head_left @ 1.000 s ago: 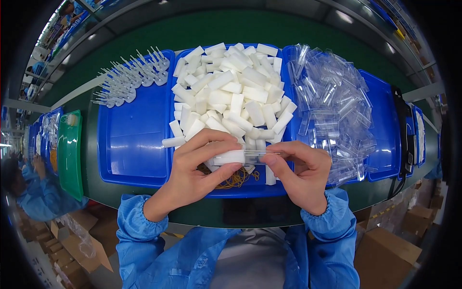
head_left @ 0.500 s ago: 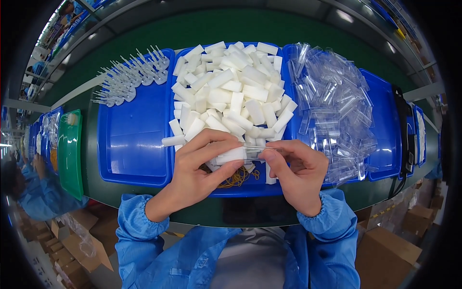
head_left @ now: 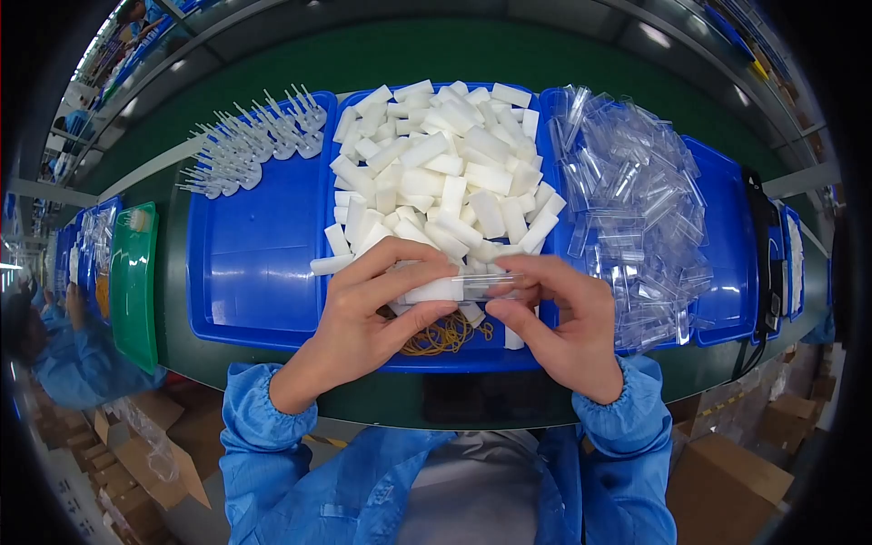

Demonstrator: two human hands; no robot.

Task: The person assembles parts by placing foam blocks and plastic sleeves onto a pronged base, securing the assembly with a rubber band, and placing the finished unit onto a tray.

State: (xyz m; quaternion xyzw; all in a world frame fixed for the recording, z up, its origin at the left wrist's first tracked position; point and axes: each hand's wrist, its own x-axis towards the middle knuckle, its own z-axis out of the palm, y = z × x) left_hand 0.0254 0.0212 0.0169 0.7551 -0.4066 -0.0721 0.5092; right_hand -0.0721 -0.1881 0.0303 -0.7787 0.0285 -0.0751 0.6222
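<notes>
A white foam block [head_left: 438, 291] sits in the left part of a clear plastic sleeve [head_left: 477, 288], held level above the middle tray. My left hand [head_left: 368, 304] pinches the left end, fingers above and thumb below. My right hand [head_left: 565, 313] is around the sleeve's right end, its index finger along the top and its thumb below. Just beneath lie tangled yellowish rubber bands [head_left: 440, 336], partly covered by my hands. Behind them rises a heap of white foam blocks [head_left: 454, 173] in a blue tray [head_left: 436, 363].
A blue tray [head_left: 259, 263] on the left carries white, thin-stemmed plastic parts [head_left: 259, 136] at its far end. To the right, clear plastic sleeves [head_left: 636, 209] are piled up. A green tray [head_left: 136, 291] stands farther left, near another person in blue [head_left: 82, 350]. Cardboard boxes [head_left: 727, 481] are below the table.
My right thumb has shifted left and down, and the right fingers have opened wider around the sleeve's end. My left hand keeps its hold; the view has shifted slightly.
</notes>
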